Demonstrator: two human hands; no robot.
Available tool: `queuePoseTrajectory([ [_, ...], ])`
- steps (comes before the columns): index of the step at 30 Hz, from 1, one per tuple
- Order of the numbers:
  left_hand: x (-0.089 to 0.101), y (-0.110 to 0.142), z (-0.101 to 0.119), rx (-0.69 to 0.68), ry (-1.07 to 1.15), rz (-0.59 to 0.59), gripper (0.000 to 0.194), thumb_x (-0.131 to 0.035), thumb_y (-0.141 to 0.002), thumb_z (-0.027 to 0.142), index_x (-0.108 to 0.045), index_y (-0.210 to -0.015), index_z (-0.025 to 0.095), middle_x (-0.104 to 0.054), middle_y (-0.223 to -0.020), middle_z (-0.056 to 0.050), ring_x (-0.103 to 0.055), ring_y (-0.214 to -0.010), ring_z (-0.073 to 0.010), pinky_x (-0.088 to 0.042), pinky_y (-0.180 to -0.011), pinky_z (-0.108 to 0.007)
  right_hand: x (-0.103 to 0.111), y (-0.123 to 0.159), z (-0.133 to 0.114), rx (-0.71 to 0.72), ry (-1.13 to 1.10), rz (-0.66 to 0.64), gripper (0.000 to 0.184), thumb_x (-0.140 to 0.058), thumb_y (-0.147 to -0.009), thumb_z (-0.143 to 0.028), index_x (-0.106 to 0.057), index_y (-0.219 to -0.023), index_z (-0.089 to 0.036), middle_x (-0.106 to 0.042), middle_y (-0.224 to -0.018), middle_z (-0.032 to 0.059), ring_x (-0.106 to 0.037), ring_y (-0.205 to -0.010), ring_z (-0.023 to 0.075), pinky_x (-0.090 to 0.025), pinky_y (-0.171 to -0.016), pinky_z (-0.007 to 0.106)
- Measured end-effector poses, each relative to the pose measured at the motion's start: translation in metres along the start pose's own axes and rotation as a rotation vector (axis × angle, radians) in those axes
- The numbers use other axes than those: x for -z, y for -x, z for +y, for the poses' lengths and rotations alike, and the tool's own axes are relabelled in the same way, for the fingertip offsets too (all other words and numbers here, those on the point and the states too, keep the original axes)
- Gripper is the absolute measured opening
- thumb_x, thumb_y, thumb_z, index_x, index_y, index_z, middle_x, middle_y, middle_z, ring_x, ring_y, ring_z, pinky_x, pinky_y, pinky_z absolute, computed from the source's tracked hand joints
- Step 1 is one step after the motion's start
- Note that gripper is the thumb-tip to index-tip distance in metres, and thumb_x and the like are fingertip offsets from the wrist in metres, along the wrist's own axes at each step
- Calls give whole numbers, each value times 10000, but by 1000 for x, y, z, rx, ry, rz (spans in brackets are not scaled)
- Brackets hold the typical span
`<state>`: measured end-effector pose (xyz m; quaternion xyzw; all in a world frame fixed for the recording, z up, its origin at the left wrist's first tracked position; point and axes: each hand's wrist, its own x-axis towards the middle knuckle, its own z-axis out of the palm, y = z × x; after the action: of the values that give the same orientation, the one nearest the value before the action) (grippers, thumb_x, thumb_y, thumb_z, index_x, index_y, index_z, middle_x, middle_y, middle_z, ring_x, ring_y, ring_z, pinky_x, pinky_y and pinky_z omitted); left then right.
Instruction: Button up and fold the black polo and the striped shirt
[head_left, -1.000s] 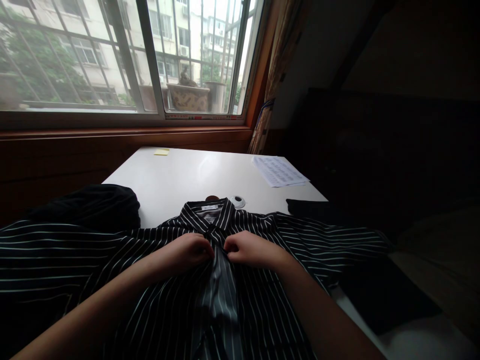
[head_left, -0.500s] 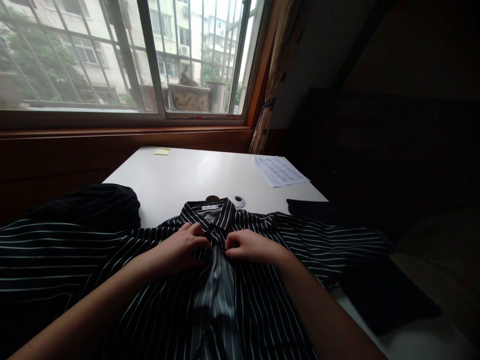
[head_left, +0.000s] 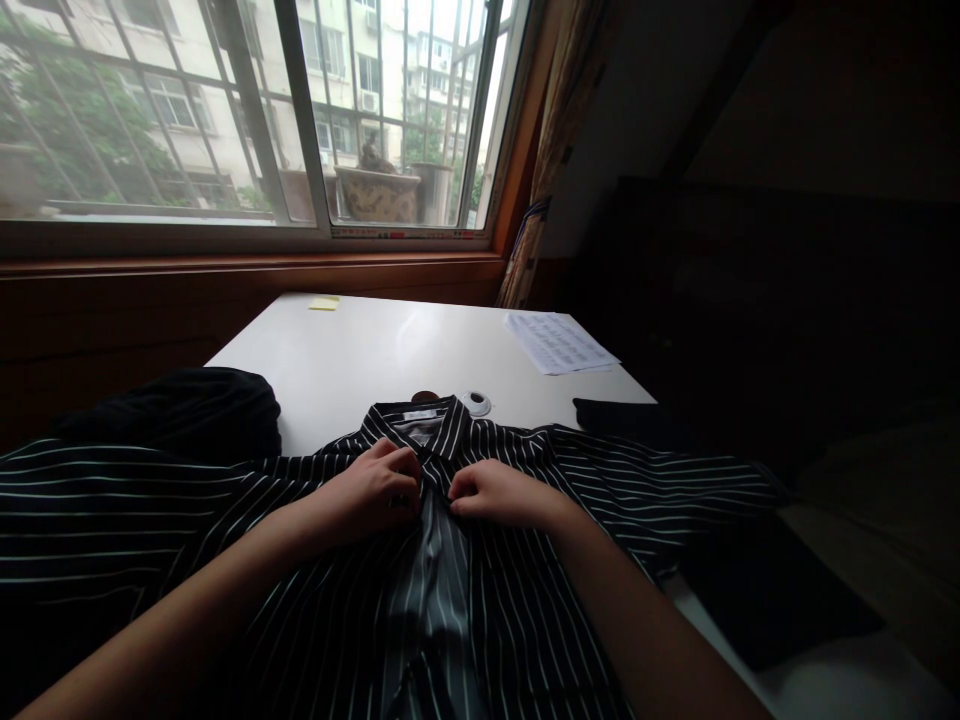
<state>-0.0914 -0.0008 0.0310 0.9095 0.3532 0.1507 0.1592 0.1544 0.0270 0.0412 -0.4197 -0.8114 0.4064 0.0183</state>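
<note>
A black shirt with white stripes (head_left: 517, 600) lies spread face up, its collar (head_left: 450, 430) at the far end and its sleeves out to both sides. Below the collar the front hangs apart, baring the greyish inside. My left hand (head_left: 386, 485) has its fingers curled and pinched on the left front edge. Across the gap, my right hand (head_left: 495, 492) is closed on the right front edge with thumb and forefinger together. Any button under the fingertips is hidden.
The shirt lies on a white table (head_left: 360, 345). A dark heap of cloth (head_left: 187, 405) sits at left, dark folded cloth (head_left: 780, 590) at right. Printed sheets (head_left: 559, 343), a yellow sticky note (head_left: 324, 303) and a white round object (head_left: 476, 403) lie beyond the collar, before a barred window (head_left: 375, 120).
My left hand's fingers have drawn in from a looser spread to a pinch on the shirt's edge. My right hand has barely moved.
</note>
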Motion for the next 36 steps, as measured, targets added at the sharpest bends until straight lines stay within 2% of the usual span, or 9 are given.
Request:
queuePoseTrajectory([
  [6,0,-2,-3,-11,140,64,50,-654,-893,195,-680,-935,201,-671,-954,-33,-537,-1024,-214,-446,-936,-340,4,-1,3,-7,-103,-27,158,-646,-768,-211,-724,-899,-168,-674,-782,4,-579,-691,125,-411,-610,224],
  [11,0,-1,0,100,228,66,80,-590,-911,180,-641,-973,181,-633,-989,-52,-589,-909,-177,-484,-813,-285,5,-1,7,-31,-252,-72,138,-647,-788,-240,-686,-899,-168,-633,-726,-9,-555,-600,108,-419,-567,226],
  [14,0,-1,1,125,274,74,82,-566,-924,211,-615,-981,178,-628,-962,-43,-592,-853,-163,-478,-759,-270,5,-2,11,-6,-336,-69,128,-653,-793,-247,-668,-895,-171,-638,-763,-9,-566,-617,102,-432,-588,223],
  [17,0,-1,1,130,351,74,97,-553,-933,225,-592,-1012,186,-649,-960,-31,-603,-835,-153,-467,-731,-252,5,-2,9,-14,-410,-69,141,-658,-800,-267,-651,-906,-174,-632,-776,-10,-574,-626,99,-405,-547,204],
  [22,-2,-1,0,170,466,69,176,-551,-938,255,-533,-1103,196,-663,-902,-13,-599,-765,-139,-440,-665,-236,6,-1,3,-36,-552,-80,153,-673,-799,-272,-637,-904,-167,-609,-749,-13,-560,-613,90,-388,-509,190],
  [26,-4,-1,-3,160,621,85,200,-524,-960,293,-496,-1128,189,-623,-873,-6,-566,-767,-134,-443,-688,-247,4,-2,5,-8,-613,-80,145,-679,-808,-282,-647,-877,-159,-617,-740,-9,-567,-617,86,-425,-532,189],
  [30,-6,0,-9,146,788,50,237,-517,-973,324,-462,-1157,186,-607,-902,-15,-559,-801,-139,-451,-722,-261,1,-4,8,4,-671,-88,148,-673,-818,-296,-652,-854,-154,-620,-725,-3,-587,-629,94,-459,-537,187],
  [36,-9,2,-12,171,849,39,298,-617,-919,303,-497,-1169,197,-603,-900,0,-558,-803,-132,-457,-720,-251,-2,-6,7,-34,-737,-91,155,-693,-799,-293,-660,-853,-152,-628,-706,1,-605,-610,100,-496,-529,190],
])
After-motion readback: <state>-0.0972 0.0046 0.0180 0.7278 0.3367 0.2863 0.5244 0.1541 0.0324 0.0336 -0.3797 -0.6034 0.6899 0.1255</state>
